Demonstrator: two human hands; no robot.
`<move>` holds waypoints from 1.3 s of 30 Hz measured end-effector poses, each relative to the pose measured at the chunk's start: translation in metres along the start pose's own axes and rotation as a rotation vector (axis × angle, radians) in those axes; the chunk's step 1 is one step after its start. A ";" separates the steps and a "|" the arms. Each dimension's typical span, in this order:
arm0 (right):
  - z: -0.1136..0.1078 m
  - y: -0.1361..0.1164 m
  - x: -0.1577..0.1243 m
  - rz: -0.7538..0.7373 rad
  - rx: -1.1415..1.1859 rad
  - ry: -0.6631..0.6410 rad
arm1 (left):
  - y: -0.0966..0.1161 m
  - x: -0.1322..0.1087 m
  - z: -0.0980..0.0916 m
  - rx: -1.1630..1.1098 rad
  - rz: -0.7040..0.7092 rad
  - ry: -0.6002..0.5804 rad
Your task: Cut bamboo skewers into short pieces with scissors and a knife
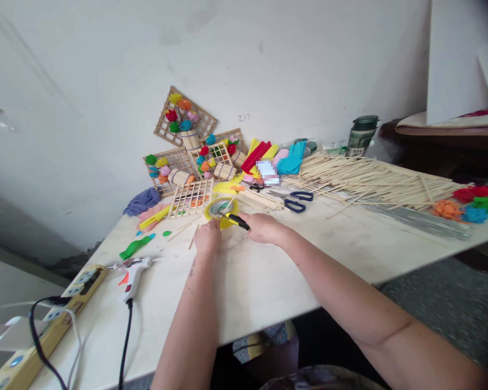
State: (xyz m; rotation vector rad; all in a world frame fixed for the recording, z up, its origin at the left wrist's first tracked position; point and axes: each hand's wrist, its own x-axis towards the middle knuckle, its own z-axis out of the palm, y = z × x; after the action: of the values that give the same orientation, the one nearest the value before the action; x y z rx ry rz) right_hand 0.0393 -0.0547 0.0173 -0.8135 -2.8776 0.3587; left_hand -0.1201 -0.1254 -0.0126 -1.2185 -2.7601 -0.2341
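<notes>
My right hand (264,227) is closed around a yellow-and-black utility knife (238,220), its blade end pointing left over a roll of yellow tape (233,207). At the roll's near left edge, my left hand (208,236) is closed, fingertips down by the blade. A thin wooden stick (229,204) slants across the roll towards those fingertips; its lower end is hidden. Another short stick (193,237) lies just left of my left hand. Behind the roll is a small lattice of sticks (191,198). Dark-handled scissors (296,203) lie beyond my right hand.
Stick lattices with colourful flowers (186,114) lean on the wall. Many loose sticks (370,176) cover the back right, near a dark green cup (361,135). At left are a glue gun (134,276) with its cord, a power strip (83,287) and purple yarn (141,201).
</notes>
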 end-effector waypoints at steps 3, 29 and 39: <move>0.001 -0.001 0.002 0.034 -0.005 0.011 | 0.000 0.000 0.001 0.005 0.017 0.012; -0.008 -0.014 -0.006 0.099 0.012 0.111 | -0.001 0.001 -0.001 0.055 0.042 0.018; 0.000 -0.027 0.009 0.119 0.034 0.117 | 0.001 -0.002 -0.002 0.104 0.081 0.042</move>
State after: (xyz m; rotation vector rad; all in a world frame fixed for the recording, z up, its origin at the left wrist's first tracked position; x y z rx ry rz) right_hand 0.0185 -0.0719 0.0249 -0.9681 -2.7156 0.3596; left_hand -0.1184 -0.1264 -0.0110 -1.2800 -2.6448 -0.1059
